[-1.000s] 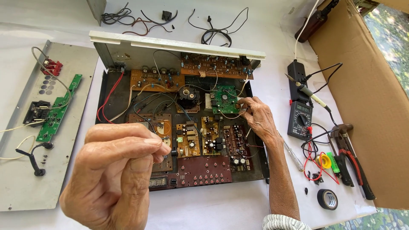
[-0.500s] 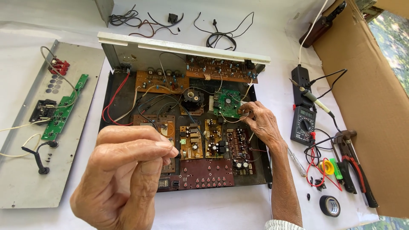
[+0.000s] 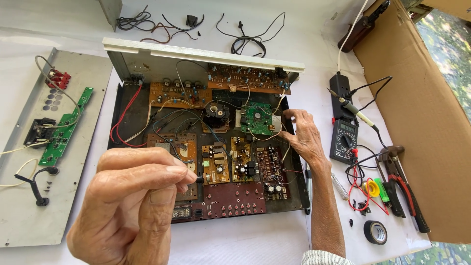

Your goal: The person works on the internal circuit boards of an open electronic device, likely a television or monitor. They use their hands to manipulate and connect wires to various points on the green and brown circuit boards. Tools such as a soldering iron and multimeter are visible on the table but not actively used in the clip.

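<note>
Since the earlier frames your view has tilted so the open chassis [image 3: 117, 122] sits lower in the picture, and your left hand [image 3: 137, 206] has dropped slightly while keeping its pinch. That hand is raised close to your face, thumb and forefinger pressed together on a small dark part [image 3: 199, 179] at the fingertips; it is too small to tell what it is, and holding it up this near probably lets you inspect it. Your right hand [image 3: 304, 137] rests at the right edge of the chassis, fingers curled loosely beside the green circuit board [image 3: 258, 119], seemingly touching the wiring there; I cannot tell whether it grips anything.

The chassis serves as a shallow tray: it holds several brown boards, the green one, a dark red button board [image 3: 235, 203] along the front, and red, white and black leads looping between them. Its lid [image 3: 196, 51] stands upright behind. To the left lies a grey panel [image 3: 19, 216] carrying a narrow green board. To the right sit a multimeter [image 3: 343, 140], pliers [image 3: 405, 189] and a roll of black tape [image 3: 375, 231].
</note>
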